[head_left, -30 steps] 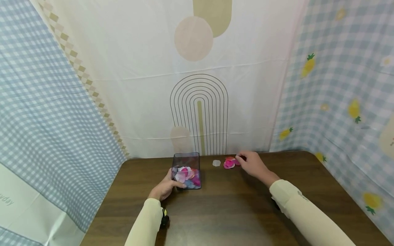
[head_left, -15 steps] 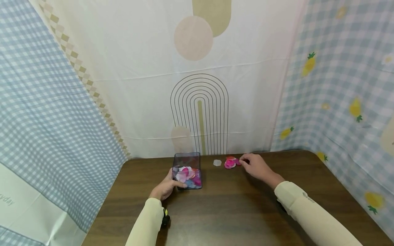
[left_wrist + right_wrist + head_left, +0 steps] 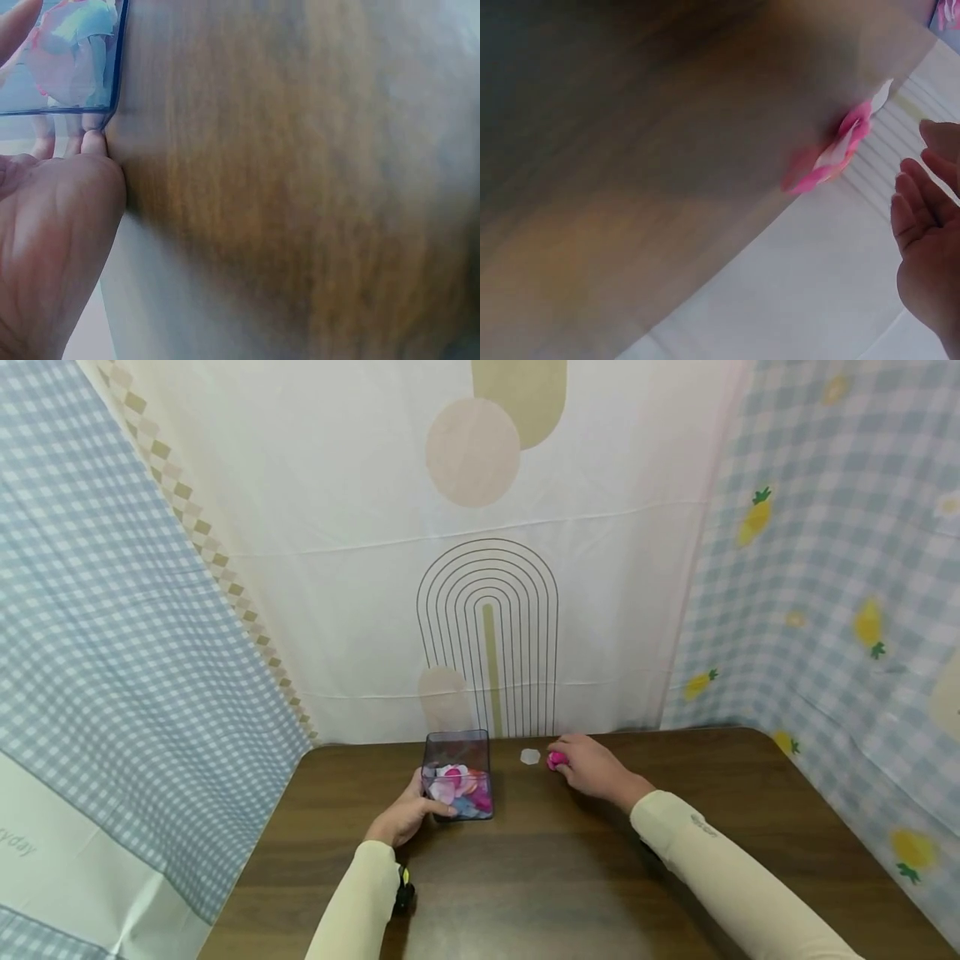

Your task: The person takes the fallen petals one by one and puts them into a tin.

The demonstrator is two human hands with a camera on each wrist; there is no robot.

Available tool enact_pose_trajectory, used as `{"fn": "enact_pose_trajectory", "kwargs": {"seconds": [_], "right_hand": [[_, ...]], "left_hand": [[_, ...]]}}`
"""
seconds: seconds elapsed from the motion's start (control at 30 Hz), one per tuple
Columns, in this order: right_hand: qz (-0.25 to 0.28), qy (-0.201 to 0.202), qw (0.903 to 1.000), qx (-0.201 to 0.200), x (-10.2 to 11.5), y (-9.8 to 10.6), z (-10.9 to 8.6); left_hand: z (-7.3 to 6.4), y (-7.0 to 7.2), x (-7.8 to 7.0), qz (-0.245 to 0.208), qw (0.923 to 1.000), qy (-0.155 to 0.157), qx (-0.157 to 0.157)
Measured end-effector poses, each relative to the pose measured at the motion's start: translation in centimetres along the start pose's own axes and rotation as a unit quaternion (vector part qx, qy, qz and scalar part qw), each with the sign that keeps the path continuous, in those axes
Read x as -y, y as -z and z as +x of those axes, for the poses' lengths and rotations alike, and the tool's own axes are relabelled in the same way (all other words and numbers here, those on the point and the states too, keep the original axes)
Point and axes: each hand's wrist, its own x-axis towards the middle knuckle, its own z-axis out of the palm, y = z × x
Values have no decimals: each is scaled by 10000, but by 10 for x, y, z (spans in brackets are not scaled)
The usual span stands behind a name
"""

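A clear bluish plastic box (image 3: 459, 745) stands on the table in the head view, with artificial flower petals (image 3: 463, 787) in pink, white, orange and blue inside. My left hand (image 3: 405, 814) grips its near left side, thumb across the front and fingers behind; the left wrist view shows the hand at the box's lower corner. A small pile of pink petals (image 3: 557, 760) lies right of the box, partly covered by my right hand (image 3: 596, 767). In the right wrist view that hand's fingers are slightly bent above the petals (image 3: 838, 154), holding nothing visible.
One whitish petal (image 3: 530, 757) lies between the box and the pink pile. The brown wooden table (image 3: 540, 877) ends at a white patterned curtain (image 3: 360, 635) behind. Checked blue cloths (image 3: 810, 610) hang at the sides.
My right hand was pinching near the pile's right edge and drew slightly right, then moved left over the pile, covering much of it. The left hand and box have stayed put.
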Motion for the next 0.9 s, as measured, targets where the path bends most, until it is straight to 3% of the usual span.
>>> {"fn": "enact_pose_trajectory", "kwargs": {"seconds": [0.2,0.37,0.73,0.9], "right_hand": [[-68,-107,9993,339,15,-19,28],[-501,-212,9968,580,22,-33,44],[-671,-350,9927,944,30,-40,58],[-710,-361,9928,890,30,-42,62]], "left_hand": [[-2,3,1,21,10000,-7,-1],[-3,1,2,-24,10000,-65,34],[-2,1,-1,-35,10000,-48,6],[-3,0,-1,-63,10000,-28,-4]]}}
